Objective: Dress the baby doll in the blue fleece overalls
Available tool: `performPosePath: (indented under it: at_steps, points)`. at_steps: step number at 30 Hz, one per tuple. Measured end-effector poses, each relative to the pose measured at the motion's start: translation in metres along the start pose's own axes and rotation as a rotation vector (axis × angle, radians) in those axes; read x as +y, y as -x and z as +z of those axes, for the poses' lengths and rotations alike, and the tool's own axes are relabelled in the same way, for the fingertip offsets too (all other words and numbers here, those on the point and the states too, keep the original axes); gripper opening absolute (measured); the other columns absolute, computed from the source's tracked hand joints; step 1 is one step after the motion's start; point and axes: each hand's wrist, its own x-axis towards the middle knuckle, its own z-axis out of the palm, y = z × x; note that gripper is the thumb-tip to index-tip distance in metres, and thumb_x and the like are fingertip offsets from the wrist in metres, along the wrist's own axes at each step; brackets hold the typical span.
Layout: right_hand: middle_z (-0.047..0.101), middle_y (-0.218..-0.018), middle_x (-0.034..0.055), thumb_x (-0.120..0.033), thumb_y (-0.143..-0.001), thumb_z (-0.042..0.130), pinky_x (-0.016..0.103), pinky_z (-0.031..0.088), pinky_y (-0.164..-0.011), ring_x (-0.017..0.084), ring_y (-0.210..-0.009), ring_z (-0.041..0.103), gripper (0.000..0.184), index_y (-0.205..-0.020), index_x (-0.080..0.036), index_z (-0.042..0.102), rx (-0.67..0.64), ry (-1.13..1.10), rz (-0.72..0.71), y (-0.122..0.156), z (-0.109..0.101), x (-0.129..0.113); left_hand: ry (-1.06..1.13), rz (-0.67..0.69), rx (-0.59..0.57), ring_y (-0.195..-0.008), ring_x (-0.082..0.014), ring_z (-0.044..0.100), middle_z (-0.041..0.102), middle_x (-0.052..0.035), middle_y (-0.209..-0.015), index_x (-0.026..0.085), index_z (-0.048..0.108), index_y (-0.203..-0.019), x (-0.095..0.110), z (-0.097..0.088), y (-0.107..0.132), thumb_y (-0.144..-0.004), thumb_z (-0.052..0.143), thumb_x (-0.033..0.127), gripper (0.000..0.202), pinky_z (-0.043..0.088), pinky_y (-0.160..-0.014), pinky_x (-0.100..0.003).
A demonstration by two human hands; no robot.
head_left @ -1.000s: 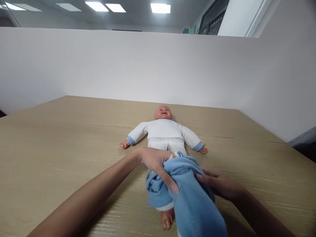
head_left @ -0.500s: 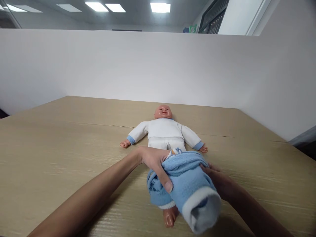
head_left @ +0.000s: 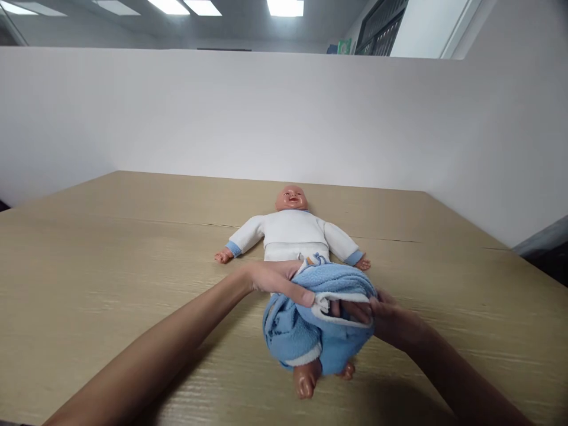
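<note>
A baby doll [head_left: 295, 228] in a white top with blue cuffs lies on its back, feet toward me. Blue fleece trousers [head_left: 293, 331] with white hems are bunched around its lower legs. One doll foot [head_left: 306, 378] pokes out of a hem; part of the other foot [head_left: 347, 371] shows beside it. My left hand [head_left: 284, 284] grips the bunched cloth, thumb on top near a white-edged opening. On the other side, my right hand [head_left: 384, 316] is closed on the edge of that opening, some fingers hidden by the cloth. Through the opening, something skin-coloured shows inside.
A wide wood-grain table [head_left: 133, 266] lies under the doll. White partition walls [head_left: 266, 118] rise behind it and on the right. A grey-and-black object [head_left: 548, 242] stands past the right table edge.
The trouser leg that stuck out toward me is now folded back and gathered, its white-edged opening turned up between my hands. A second doll foot has come into sight.
</note>
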Motion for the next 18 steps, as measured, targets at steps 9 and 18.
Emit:
performPosePath:
  at_steps: [9,18]
  points:
    - [0.082,-0.104,0.0082,-0.053,-0.084,0.088,0.039,0.062,-0.087,0.028,-0.093,0.076,0.043,-0.112,-0.021,0.081,0.411,0.207,-0.029,0.001,0.030,0.000,-0.051,-0.036,0.143,-0.122,-0.0263,0.073,0.080,-0.0032,-0.123,0.023,0.075,-0.132,0.010,0.005,0.000,-0.080,0.094,0.048,0.061,0.057,-0.113,-0.040]
    - [0.083,-0.116,0.0095,-0.067,-0.084,0.080,0.041,0.065,-0.096,0.037,-0.113,0.076,0.051,-0.116,-0.027,0.082,0.871,0.373,0.017,0.053,0.110,0.040,-0.150,-0.107,0.045,-0.101,-0.0175,0.077,0.083,0.0021,-0.108,0.023,0.081,-0.105,0.031,0.032,-0.004,-0.078,0.095,0.034,0.032,0.060,-0.096,-0.023]
